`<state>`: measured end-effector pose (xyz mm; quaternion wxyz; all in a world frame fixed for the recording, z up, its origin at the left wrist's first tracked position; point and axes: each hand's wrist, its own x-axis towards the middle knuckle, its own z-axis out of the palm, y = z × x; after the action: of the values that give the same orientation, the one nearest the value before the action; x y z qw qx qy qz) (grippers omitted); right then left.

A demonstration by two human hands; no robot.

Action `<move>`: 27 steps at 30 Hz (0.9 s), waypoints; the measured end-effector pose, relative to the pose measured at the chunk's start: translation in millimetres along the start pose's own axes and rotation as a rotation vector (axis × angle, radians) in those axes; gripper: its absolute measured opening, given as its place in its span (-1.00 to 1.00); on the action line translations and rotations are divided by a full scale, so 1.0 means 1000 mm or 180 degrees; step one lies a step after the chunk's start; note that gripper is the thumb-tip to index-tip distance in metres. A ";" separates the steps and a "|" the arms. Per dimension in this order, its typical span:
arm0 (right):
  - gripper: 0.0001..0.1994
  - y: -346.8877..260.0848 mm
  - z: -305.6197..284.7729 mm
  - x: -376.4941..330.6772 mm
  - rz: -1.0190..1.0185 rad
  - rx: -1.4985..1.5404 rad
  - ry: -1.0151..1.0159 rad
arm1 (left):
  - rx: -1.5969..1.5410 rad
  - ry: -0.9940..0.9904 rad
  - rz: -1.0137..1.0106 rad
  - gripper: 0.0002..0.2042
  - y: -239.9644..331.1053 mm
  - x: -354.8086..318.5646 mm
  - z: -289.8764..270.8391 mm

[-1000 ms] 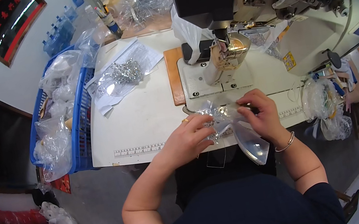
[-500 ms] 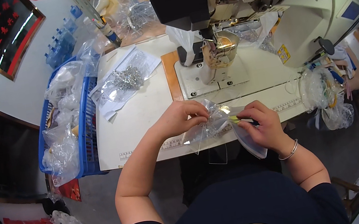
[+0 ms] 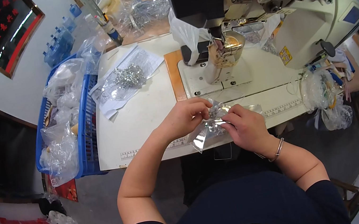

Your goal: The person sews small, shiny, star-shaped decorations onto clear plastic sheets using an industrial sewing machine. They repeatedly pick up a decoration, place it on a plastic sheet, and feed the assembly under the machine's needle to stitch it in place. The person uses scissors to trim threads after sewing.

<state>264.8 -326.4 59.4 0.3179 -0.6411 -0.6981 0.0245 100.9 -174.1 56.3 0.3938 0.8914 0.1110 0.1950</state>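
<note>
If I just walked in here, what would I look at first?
Probably the two hands at the near edge of the white table: the left hand and right hand both pinch a crinkly clear plastic bag. Right behind them stands a big sewing machine. At the person's left, a blue basket is heaped with more plastic bags.

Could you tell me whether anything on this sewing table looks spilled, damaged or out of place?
Nothing stands out. Both hands, left hand and right hand, hold a clear bag at the table edge; the bag of metal parts lies closed, with nothing spilled.
</note>
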 end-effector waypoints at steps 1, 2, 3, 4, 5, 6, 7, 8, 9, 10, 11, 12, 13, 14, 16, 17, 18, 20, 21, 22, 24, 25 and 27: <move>-0.85 0.000 0.001 0.000 0.0022 -0.0001 -0.0044 | -0.0012 -0.0001 0.0001 -0.85 0.000 -0.001 0.000; -0.85 -0.001 0.001 0.000 0.0026 -0.0045 -0.0064 | -0.0025 -0.0002 0.0003 -0.84 0.001 -0.001 -0.001; -0.86 -0.002 0.001 0.001 0.0026 -0.0081 -0.0083 | -0.0031 -0.0003 0.0000 -0.83 0.001 -0.002 -0.001; -0.86 -0.003 0.001 0.002 0.0027 -0.0118 -0.0102 | -0.0047 0.0003 -0.0017 -0.83 0.000 -0.003 -0.001; -0.86 -0.004 0.001 0.004 0.0013 -0.0123 -0.0143 | -0.0063 0.0009 -0.0034 -0.83 -0.001 -0.003 0.000; -0.86 -0.005 0.000 0.005 0.0003 -0.0132 -0.0179 | -0.0079 0.0010 -0.0044 -0.82 -0.001 -0.003 0.000; -0.87 -0.006 0.000 0.007 -0.0008 -0.0141 -0.0216 | -0.0104 0.0023 -0.0070 -0.82 -0.001 -0.003 0.000; -0.87 -0.006 0.000 0.009 -0.0031 -0.0154 -0.0254 | -0.0131 0.0036 -0.0096 -0.81 -0.002 -0.004 0.000; -0.87 -0.007 -0.001 0.010 -0.0055 -0.0175 -0.0288 | -0.0157 0.0049 -0.0114 -0.80 -0.003 -0.004 0.001; -0.87 -0.007 -0.001 0.011 -0.0079 -0.0195 -0.0324 | -0.0172 0.0060 -0.0107 -0.80 -0.004 -0.004 0.001; -0.87 -0.007 -0.002 0.012 -0.0117 -0.0201 -0.0312 | -0.0186 0.0071 -0.0100 -0.80 -0.005 -0.004 0.002; -0.87 -0.007 -0.001 0.013 -0.0164 -0.0199 -0.0305 | -0.0196 0.0089 -0.0103 -0.80 -0.006 -0.005 0.002; -0.88 -0.007 0.000 0.014 -0.0211 -0.0198 -0.0298 | -0.0220 0.0093 -0.0102 -0.80 -0.006 -0.005 0.002; -0.88 -0.007 -0.001 0.014 -0.0181 -0.0198 -0.0337 | -0.0244 0.0097 -0.0102 -0.80 -0.005 -0.005 0.002; -0.88 -0.008 -0.002 0.015 -0.0124 -0.0188 -0.0413 | -0.0285 0.0117 -0.0088 -0.80 -0.005 -0.006 0.002; -0.88 -0.008 -0.001 0.015 -0.0126 -0.0187 -0.0372 | -0.0306 0.0133 -0.0069 -0.80 -0.005 -0.006 0.003; -0.88 -0.007 0.000 0.014 -0.0120 -0.0183 -0.0326 | -0.0326 0.0140 -0.0049 -0.81 -0.006 -0.006 0.003; -0.88 -0.005 0.002 0.011 -0.0074 -0.0140 -0.0205 | -0.0290 0.0109 -0.0089 -0.80 -0.004 -0.006 0.002; -0.88 -0.003 0.004 0.009 -0.0042 -0.0098 -0.0133 | -0.0270 0.0099 -0.0112 -0.80 -0.004 -0.006 0.002; -0.88 -0.002 0.005 0.007 -0.0009 -0.0056 -0.0061 | -0.0290 0.0104 -0.0105 -0.80 -0.004 -0.006 0.001; -0.88 -0.003 0.005 0.005 -0.0010 -0.0075 -0.0053 | -0.0334 0.0103 -0.0093 -0.80 -0.005 -0.006 0.002; -0.87 -0.003 0.005 0.004 -0.0005 -0.0084 -0.0048 | -0.0325 0.0103 -0.0097 -0.80 -0.005 -0.006 0.002; -0.87 -0.004 0.005 0.007 -0.0042 -0.0104 -0.0111 | -0.0306 0.0101 -0.0098 -0.80 -0.005 -0.006 0.002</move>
<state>259.4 -318.6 60.4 0.2953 -0.6410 -0.7081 0.0221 95.9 -174.1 49.7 0.4374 0.8664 0.1214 0.2081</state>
